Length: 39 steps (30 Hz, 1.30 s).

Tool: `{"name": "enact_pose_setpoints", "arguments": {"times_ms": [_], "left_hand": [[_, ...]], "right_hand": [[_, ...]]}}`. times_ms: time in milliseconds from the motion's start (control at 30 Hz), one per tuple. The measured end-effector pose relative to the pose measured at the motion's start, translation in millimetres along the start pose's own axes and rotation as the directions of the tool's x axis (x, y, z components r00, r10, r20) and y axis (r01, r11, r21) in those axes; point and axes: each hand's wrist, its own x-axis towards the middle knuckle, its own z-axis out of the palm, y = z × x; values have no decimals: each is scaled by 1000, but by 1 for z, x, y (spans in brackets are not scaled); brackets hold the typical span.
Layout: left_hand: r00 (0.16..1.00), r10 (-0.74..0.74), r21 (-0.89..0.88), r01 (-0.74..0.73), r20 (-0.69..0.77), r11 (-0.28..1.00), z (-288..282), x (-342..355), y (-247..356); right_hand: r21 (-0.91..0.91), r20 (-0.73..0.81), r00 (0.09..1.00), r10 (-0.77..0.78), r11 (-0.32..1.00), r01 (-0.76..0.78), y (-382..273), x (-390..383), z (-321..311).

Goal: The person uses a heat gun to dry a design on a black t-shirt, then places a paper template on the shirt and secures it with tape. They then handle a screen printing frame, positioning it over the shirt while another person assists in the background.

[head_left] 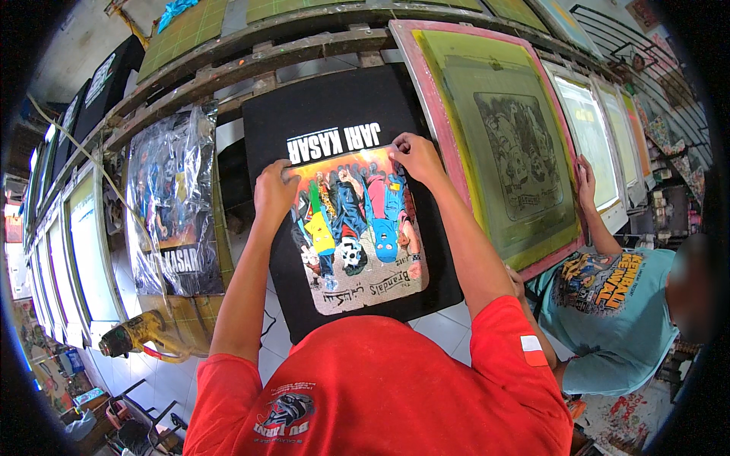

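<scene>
A black T-shirt (262, 121) lies stretched flat on a board in front of me. On its cloth is a colourful picture (357, 228) of several figures, upside down to me, with white lettering at the far end. My left hand (277, 188) pinches at the picture's far left corner. At the far right corner my right hand (417, 158) pinches too, thumb and fingers together. A shiny straight line runs between both hands, like the edge of a thin glossy sheet over the picture. How much of the picture that sheet covers, I cannot tell.
On the right a co-worker (608, 311) in a teal shirt holds a pink-framed printing screen (521, 144) tilted up beside the board. At left lie a plastic-covered print (173, 205) and a yellow heat gun (144, 334). A wooden rail (304, 49) runs behind.
</scene>
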Motion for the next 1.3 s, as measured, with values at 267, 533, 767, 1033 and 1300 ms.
{"name": "enact_pose_setpoints", "arguments": {"times_ms": [267,533,767,1033,1300], "left_hand": [[999,30,43,-29,-12,999,-3,-1,5],[995,35,47,-31,-93,998,-9,-9,1],[967,252,107,-253,22,961,-15,-25,1],[948,298,285,-319,116,904,-16,-34,-1],[954,264,289,-295,140,911,-15,-34,-8]], "right_hand": [[-8,-22,1000,2,1000,-2,-4,-3,-1],[27,-79,997,-9,1000,11,1,-4,-4],[-51,-242,965,-105,994,95,4,-20,0],[-440,-113,943,-313,867,235,-9,-54,8],[-466,-117,935,-335,850,246,-5,-57,11]]}}
